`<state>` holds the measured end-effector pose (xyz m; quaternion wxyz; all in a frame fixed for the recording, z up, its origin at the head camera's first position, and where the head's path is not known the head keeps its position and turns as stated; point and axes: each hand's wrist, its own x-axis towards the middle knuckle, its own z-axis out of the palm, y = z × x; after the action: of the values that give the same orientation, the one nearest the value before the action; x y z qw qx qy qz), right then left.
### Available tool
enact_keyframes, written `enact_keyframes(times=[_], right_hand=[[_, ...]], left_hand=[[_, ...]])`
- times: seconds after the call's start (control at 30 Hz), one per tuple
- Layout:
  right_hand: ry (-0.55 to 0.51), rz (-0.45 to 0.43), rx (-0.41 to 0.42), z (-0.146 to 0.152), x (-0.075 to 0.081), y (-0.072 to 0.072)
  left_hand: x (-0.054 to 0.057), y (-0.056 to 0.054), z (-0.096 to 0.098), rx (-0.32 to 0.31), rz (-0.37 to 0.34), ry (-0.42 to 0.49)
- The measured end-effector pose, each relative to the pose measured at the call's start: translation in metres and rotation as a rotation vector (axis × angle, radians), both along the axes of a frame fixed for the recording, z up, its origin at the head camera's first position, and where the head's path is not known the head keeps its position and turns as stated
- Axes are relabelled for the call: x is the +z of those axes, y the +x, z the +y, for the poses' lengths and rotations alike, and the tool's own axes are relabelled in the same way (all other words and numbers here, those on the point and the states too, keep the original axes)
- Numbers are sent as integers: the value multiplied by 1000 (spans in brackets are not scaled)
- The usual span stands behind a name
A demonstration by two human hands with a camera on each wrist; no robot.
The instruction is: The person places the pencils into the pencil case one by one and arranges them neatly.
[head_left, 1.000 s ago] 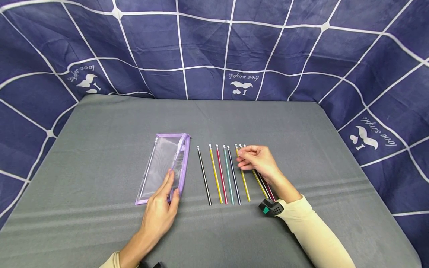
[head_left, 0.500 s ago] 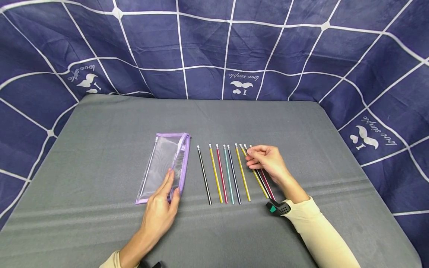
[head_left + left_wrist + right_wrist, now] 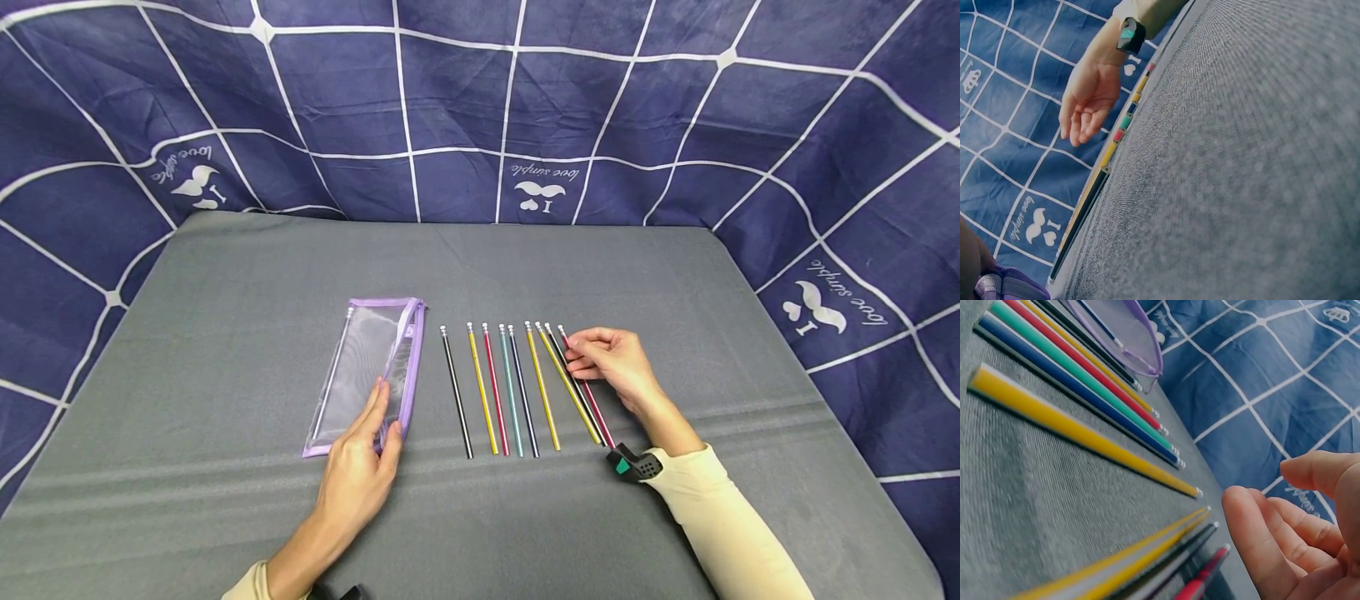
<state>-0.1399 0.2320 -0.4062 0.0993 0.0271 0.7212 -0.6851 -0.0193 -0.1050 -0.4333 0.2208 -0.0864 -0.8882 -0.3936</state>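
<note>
A clear mesh pencil case [image 3: 358, 367] with purple trim lies on the table, and a pencil [image 3: 333, 371] shows along its left side. My left hand [image 3: 356, 475] rests on the case's lower right part with straight fingers. To the right, several pencils lie in a row, eraser ends away from me, from a black pencil [image 3: 459, 400] to a slanted red pencil [image 3: 596, 412]. My right hand [image 3: 615, 367] hovers by the upper part of that red pencil. In the right wrist view, its thumb [image 3: 1313, 470] and fingers [image 3: 1250, 534] stand apart, holding nothing.
A grey cloth covers the table [image 3: 225, 333]. Behind and beside it hangs a dark blue curtain [image 3: 457, 100] with white lines. At the right end of the row, a yellow pencil [image 3: 573, 396] and a black one lie slanted close to the red pencil.
My right hand has moved rightward over the slanted pencils, uncovering the tops of the yellow, black and red ones. My left hand and the case have stayed still.
</note>
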Motion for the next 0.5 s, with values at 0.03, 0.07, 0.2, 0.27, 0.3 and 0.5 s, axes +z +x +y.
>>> enact_keyframes(times=[0.03,0.07,0.2,0.27,0.3,0.5], right_hand=[[3,2,-3,1,-1,-1],[9,5,-5,3,-2,-1],[50,10,-11,7,-6,-3],[82,13,-16,8,-8,-4],[100,15,-19,9,-9,-5],[251,22,-28,15,-10,-5]], left_hand=[[0,0,0,0,-1,-1],[0,0,0,2,-1,-2],[0,1,-1,4,-1,-8],[0,1,-1,8,-4,-9],[0,1,-1,8,-6,-9],[2,0,0,3,-23,1]])
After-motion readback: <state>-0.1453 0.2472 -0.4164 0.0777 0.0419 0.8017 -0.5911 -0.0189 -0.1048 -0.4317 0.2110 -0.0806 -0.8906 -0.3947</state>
